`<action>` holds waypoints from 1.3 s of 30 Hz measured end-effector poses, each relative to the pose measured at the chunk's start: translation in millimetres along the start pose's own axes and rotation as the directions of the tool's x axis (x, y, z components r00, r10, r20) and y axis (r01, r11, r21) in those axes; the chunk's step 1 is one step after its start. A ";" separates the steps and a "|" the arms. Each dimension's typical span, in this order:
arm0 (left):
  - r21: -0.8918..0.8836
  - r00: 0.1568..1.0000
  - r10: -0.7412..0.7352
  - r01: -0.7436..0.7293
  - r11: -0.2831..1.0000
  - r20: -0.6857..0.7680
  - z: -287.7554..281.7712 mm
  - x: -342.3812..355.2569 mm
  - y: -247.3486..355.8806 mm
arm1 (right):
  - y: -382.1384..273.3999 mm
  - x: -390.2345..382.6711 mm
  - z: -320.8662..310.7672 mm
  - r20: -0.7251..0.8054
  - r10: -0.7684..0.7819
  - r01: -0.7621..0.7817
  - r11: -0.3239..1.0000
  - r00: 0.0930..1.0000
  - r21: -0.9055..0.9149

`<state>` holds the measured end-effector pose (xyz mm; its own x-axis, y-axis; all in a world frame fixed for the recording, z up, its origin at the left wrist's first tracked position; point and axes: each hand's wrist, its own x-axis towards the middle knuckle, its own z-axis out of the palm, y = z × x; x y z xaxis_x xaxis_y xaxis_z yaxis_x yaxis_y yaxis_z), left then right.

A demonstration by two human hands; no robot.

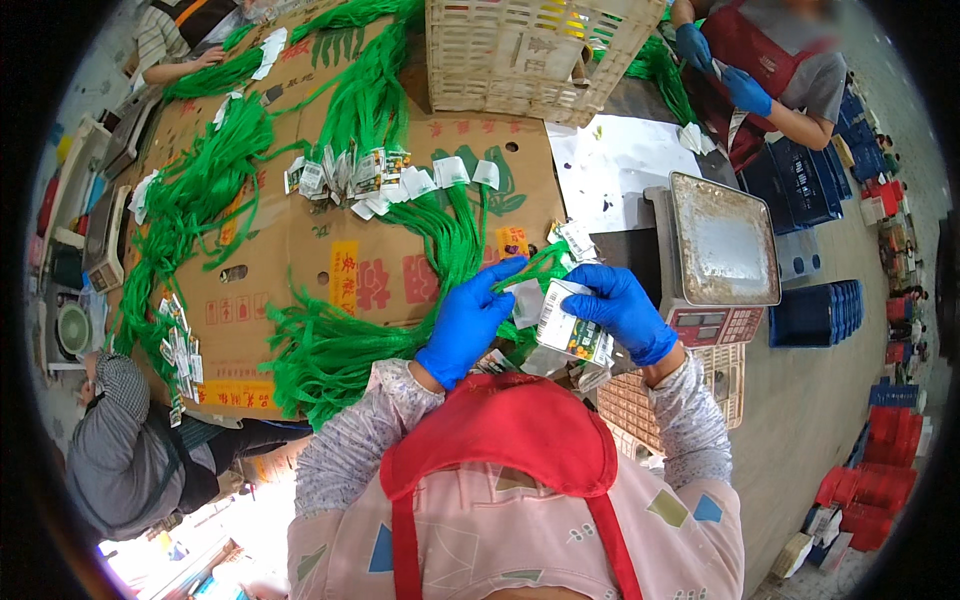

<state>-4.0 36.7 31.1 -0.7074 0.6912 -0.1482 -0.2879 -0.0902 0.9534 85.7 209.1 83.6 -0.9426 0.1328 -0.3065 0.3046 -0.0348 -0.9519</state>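
In a red apron, you work over a spread of brown cardboard, both hands gloved in blue. Your right hand is closed on a white tag, pinching its edge between thumb and fingers, the barcode showing; more tags lie just under it. Your left hand is half curled beside it, thumb and forefinger at the green mesh of a net; whether those fingers grip the strands cannot be told from this view.

To your left, loose green ends fan out near your forearm. Just beyond your right hand sits a scale with a worn metal pan, near a pale crate.

Farther across the cardboard, a tagged bundle stretches away from you, left of a white sheet. A second bundle lies to its left. Behind them stands a cream crate. At upper right, a co-worker in a dark red apron brings two blue-gloved hands together; blue baskets are stacked on the floor nearby.
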 end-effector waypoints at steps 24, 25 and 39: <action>0.306 0.983 0.182 -0.178 0.935 0.017 -2.4 -13.9 -6.3 | 24.8 8.6 15.9 -0.141 -0.126 0.127 0.992 0.982 -0.003; 0.381 0.978 0.204 -0.200 0.903 0.030 -2.2 -14.6 -2.6 | 25.2 10.8 17.2 -0.136 -0.146 0.146 0.989 0.980 -0.014; 0.737 0.884 0.440 -0.192 0.649 -0.157 3.7 -18.3 -22.9 | 23.3 10.1 40.9 -0.145 -0.127 0.109 0.986 0.981 -0.122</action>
<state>17.9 28.8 12.9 -0.8536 0.4583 0.2477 0.4247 0.3369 0.8403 77.7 169.1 58.0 -0.9437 0.2785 -0.1788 0.2140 0.1014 -0.9716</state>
